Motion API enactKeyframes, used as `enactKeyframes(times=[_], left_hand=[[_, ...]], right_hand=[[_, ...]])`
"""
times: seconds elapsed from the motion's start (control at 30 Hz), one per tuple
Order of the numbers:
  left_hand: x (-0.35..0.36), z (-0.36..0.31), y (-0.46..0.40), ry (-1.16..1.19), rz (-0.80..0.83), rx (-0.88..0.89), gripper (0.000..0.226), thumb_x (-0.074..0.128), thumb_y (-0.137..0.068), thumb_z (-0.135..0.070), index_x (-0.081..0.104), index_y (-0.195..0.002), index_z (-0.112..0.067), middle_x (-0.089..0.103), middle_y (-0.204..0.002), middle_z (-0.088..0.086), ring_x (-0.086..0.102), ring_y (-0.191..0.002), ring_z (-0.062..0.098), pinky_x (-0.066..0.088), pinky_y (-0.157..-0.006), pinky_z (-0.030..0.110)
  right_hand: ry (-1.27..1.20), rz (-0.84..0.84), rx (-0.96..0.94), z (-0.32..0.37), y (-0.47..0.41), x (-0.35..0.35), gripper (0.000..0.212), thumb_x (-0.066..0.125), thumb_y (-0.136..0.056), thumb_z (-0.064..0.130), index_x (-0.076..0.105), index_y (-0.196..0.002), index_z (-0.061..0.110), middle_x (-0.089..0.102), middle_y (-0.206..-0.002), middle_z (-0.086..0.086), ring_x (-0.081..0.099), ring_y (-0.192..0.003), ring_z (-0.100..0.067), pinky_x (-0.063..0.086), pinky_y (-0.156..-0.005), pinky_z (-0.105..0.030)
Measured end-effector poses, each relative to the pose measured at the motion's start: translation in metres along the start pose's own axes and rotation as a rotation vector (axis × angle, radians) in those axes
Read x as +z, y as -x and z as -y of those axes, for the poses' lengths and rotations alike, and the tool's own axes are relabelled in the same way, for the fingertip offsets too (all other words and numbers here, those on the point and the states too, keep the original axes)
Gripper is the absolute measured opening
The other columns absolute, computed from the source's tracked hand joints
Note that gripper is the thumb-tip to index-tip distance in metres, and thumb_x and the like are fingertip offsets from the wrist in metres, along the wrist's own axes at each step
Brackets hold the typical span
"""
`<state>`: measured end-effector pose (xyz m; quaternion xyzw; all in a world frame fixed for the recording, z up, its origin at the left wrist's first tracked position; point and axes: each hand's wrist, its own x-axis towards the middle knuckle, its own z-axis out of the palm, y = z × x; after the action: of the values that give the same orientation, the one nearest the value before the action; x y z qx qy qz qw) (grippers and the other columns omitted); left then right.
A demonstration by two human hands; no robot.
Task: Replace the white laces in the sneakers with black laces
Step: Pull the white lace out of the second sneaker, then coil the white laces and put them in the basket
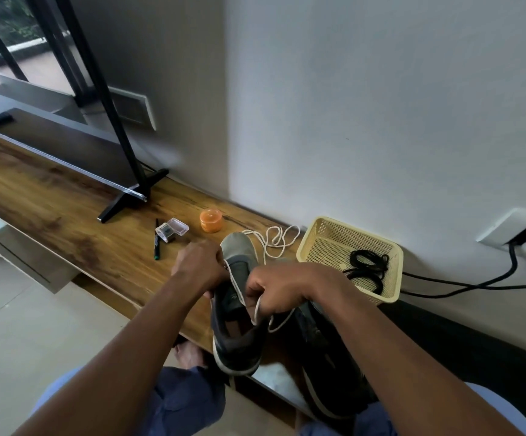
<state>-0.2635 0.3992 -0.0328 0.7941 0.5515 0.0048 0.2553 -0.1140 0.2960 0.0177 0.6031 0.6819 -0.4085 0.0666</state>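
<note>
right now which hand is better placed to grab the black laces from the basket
Right. The right hand is next to the basket holding the black laces; the left hand grips the sneaker on the far side.

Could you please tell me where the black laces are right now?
In the head view, the black laces lie coiled in the cream basket on the wooden shelf's right, against the wall, just beyond the right hand.

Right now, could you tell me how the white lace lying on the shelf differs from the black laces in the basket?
The white lace lies loose in open loops on the wooden shelf, while the black laces sit coiled in a tight bundle inside the cream basket. The white lace is pale and spread out; the black laces are dark and compact. Neither is touched by a hand.
</note>
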Motion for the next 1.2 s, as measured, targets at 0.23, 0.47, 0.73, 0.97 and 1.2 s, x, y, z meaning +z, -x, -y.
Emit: enactKeyframes(times=[0.23,0.47,0.73,0.97,1.2], left_hand=[[0.005,0.0,-0.003,-0.075,-0.053,0.04,0.01,0.069,-0.08,-0.011,0.066,-0.081,-0.021,0.072,-0.067,0.003,0.073,-0.063,0.025,0.065,-0.071,0.038],[0.01,0.004,-0.009,-0.118,-0.046,0.062,0.005,0.069,-0.08,-0.023,0.064,-0.081,-0.022,0.07,-0.071,0.001,0.071,-0.068,0.025,0.064,-0.075,0.038],[0.009,0.005,-0.01,-0.095,-0.125,0.149,0.057,0.082,-0.08,-0.043,0.047,-0.124,-0.03,0.067,-0.096,-0.006,0.065,-0.078,0.019,0.05,-0.062,0.03],[0.009,-0.015,-0.017,0.098,-0.127,0.24,0.063,0.07,-0.093,-0.045,0.042,-0.149,-0.037,0.07,-0.115,0.001,0.067,-0.107,0.027,0.052,-0.087,0.038],[0.015,-0.046,-0.047,0.225,-0.101,0.175,0.047,0.074,-0.092,-0.033,0.062,-0.135,-0.02,0.068,-0.094,-0.008,0.062,-0.091,0.015,0.04,-0.077,0.027]], right_hand=[[-0.208,0.043,-0.113,-0.007,-0.001,-0.004,0.019,0.07,-0.098,0.012,0.07,-0.103,-0.006,0.072,-0.09,-0.014,0.071,-0.081,-0.03,0.057,-0.076,-0.041],[-0.799,0.044,-0.495,-0.025,0.02,-0.023,0.011,0.058,-0.098,0.009,0.062,-0.094,0.0,0.055,-0.079,-0.01,0.049,-0.067,-0.018,0.043,-0.059,-0.025],[-1.329,-0.517,-0.689,-0.029,0.016,-0.043,0.013,0.055,-0.104,0.014,0.064,-0.095,0.011,0.068,-0.097,-0.012,0.061,-0.097,-0.032,0.053,-0.083,-0.043],[-1.187,-0.707,-0.715,-0.024,0.016,-0.054,0.004,0.056,-0.103,0.009,0.058,-0.099,0.011,0.071,-0.104,-0.004,0.064,-0.115,-0.024,0.048,-0.098,-0.04],[-0.996,-0.845,-0.607,-0.036,0.004,-0.069,0.002,0.059,-0.103,0.002,0.06,-0.103,0.004,0.064,-0.109,-0.01,0.065,-0.112,-0.014,0.048,-0.104,-0.031]])
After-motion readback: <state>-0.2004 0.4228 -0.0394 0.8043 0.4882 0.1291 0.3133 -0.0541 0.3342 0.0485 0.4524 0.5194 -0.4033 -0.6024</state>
